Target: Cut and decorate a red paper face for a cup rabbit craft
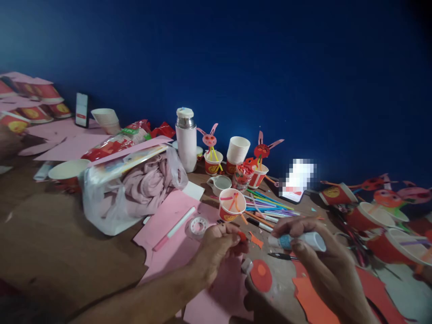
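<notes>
White tube (286, 242), in right hand (326, 266), (left hand (216, 249) apart)

You hold a glue stick (286, 242) in your right hand (326, 261): a cylindrical tube with a pale, translucent end, a blue patterned band around its middle and a plain white end section. The tube lies nearly horizontal, its translucent end directed toward your left hand (216, 249) and its white end directed to the right. Your fingers and thumb cover part of the body. You hold a small red paper piece (242, 236) in the fingertips of your left hand, which partly conceal it; its full outline cannot be determined. The piece and the tube are apart.
</notes>
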The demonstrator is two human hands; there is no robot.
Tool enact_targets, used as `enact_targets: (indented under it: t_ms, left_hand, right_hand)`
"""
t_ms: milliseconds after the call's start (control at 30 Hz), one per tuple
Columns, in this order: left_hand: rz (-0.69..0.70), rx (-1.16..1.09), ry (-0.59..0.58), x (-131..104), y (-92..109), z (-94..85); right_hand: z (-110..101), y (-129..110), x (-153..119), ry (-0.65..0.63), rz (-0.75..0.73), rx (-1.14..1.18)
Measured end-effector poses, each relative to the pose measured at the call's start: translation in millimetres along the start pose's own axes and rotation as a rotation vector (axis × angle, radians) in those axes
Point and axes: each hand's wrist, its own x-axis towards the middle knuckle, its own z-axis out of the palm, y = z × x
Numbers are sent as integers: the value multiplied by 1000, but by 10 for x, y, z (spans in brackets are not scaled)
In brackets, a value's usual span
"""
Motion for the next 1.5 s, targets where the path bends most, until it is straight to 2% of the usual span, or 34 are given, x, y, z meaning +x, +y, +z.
enact_targets:
  t_ms: [367, 633, 1000, 1500]
  left_hand:
    - [-60, -69, 55, -16, 10, 30]
    - [-37, -93, 42, -15, -6, 43]
    - [-1, -107, -61, -61, 67, 85]
    - [-6, -78, -176, -43, 13, 38]
  right_hand:
    - [317, 96, -41, -132, -77, 18]
    - [333, 226, -57, -165, 0, 85]
    - [378, 301, -53, -142, -79, 30]
    - [400, 322, -44, -108, -174, 40]
